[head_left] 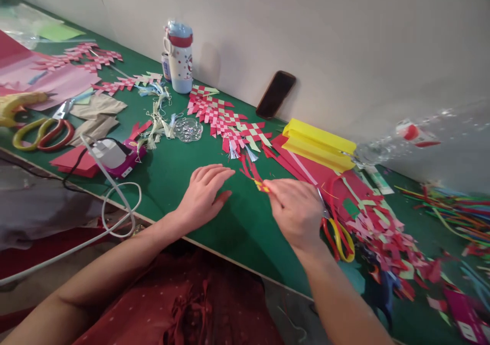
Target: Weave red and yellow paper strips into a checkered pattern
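Note:
Between the fingers of my right hand point(296, 210) is a small woven piece of red and yellow paper strips point(262, 186), its loose red ends pointing away from me. My palm and fingers hide part of it. My left hand point(204, 194) hovers over the green table point(229, 227) to the left, fingers stretched out, holding nothing. Just beyond both hands lies a row of checkered woven paper pieces point(220, 118) in red, pink and pale green, with small tassels at its near end. Scissors with red and yellow handles point(339, 240) lie beside my right wrist.
A phone point(275, 94) leans on the wall near a white bottle point(180, 59) and folded yellow paper point(319, 143). Paper scraps point(398, 238) spread at right. Left are a dish of beads point(188, 129), tassels point(156, 123), another scissors point(46, 133) and a white cable point(115, 184).

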{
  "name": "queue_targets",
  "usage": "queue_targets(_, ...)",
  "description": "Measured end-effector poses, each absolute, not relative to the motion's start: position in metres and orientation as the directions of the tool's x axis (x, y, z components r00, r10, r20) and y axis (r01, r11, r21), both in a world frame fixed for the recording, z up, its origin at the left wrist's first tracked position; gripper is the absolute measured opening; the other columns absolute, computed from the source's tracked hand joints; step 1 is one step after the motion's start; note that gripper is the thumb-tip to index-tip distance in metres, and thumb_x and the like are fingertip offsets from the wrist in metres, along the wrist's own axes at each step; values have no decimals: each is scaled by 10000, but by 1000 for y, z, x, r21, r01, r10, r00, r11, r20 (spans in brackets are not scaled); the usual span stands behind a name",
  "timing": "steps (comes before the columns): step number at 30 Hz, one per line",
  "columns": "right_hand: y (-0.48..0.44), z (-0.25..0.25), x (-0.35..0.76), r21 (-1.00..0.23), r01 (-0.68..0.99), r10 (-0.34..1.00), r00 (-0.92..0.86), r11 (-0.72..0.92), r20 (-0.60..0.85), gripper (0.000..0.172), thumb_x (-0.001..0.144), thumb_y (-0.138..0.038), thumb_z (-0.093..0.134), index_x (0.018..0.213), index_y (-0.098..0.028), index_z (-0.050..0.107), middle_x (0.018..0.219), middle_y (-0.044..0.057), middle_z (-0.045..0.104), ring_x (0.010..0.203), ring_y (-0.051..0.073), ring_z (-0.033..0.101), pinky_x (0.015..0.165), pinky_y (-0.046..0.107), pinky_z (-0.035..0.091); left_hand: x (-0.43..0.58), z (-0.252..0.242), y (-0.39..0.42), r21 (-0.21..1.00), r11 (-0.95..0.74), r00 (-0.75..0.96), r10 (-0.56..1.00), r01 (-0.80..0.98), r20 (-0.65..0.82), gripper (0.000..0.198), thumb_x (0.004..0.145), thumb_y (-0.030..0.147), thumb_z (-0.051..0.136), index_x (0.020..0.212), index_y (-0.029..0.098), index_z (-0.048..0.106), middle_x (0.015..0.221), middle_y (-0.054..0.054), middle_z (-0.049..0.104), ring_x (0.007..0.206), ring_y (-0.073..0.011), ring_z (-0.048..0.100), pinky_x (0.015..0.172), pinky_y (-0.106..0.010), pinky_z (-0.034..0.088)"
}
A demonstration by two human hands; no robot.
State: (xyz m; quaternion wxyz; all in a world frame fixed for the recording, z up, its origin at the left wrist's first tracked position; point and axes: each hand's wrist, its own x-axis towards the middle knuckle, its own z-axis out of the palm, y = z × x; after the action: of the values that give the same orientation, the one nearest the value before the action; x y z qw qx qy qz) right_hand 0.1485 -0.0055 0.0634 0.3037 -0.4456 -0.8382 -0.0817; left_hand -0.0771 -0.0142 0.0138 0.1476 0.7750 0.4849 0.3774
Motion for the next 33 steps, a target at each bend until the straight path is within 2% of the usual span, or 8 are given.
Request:
queue_targets(2,-17,50,142,-16,781,659,-515,624,549,218,914,-131,564,1030,-240,713,961,2,770,901,148,688,885,334,381,-84,7,-28,516,-555,285,811,652,511,329,942,196,520,1271,181,522,1247,-101,620,1229,-247,511,1042,-443,395)
queue_targets(4,-30,35,135,8,764,658,-561,646,502,218,924,-115,551,1027,-237,700,964,-8,771,887,129,684,908,339,342,-89,0,-43,467,-610,354,774,640,525,303,959,193,508,1259,169,535,1211,-101,639,1194,-235,539,1026,-421,420)
queue_targets(9,-54,9,124,-42,760,695,-569,648,440,192,937,-142,558,1044,-238,684,974,-7,769,883,129,674,960,373,295,-96,-9,-69,381,-715,572,698,587,430,337,979,264,500,1305,188,534,1250,-84,646,1168,-217,575,1061,-427,410)
queue_targets(12,-61,5,121,-56,769,717,-565,637,408,183,951,-161,539,1043,-231,682,978,4,766,901,143,666,973,391,289,-99,-12,-71,378,-737,630,675,560,383,345,990,320,485,1297,177,549,1248,-80,653,1157,-213,585,1079,-426,406)
queue_targets(19,-69,11,122,-128,784,784,-565,607,258,158,935,-263,584,1045,-235,693,1060,33,742,969,175,637,1000,410,294,-101,-22,-68,368,-770,680,635,521,367,306,989,345,498,1218,181,615,1135,-55,703,1138,-197,604,1110,-418,390)
queue_targets(24,-72,14,137,-219,769,799,-565,600,205,312,892,-421,635,1127,-219,669,1133,69,717,1044,232,609,979,423,347,-100,-23,-69,326,-786,705,616,524,352,313,989,348,502,1204,159,627,1144,-58,696,1144,-211,599,1106,-422,401)
queue_targets(27,-72,11,144,-248,790,826,-510,561,241,287,924,-387,591,1134,-211,677,1115,72,716,1047,233,590,945,401,387,-99,-21,-68,304,-791,716,610,531,338,300,986,341,515,1203,165,626,1148,-56,692,1150,-210,594,1108,-423,401)
queue_targets(33,-65,1,142,-205,821,844,-497,533,202,260,937,-317,564,1140,-224,696,1058,72,697,1013,225,556,906,383,397,-99,-22,-68,253,-807,734,590,533,337,302,961,300,562,1249,215,597,1168,-52,667,1167,-214,582,1104,-442,401)
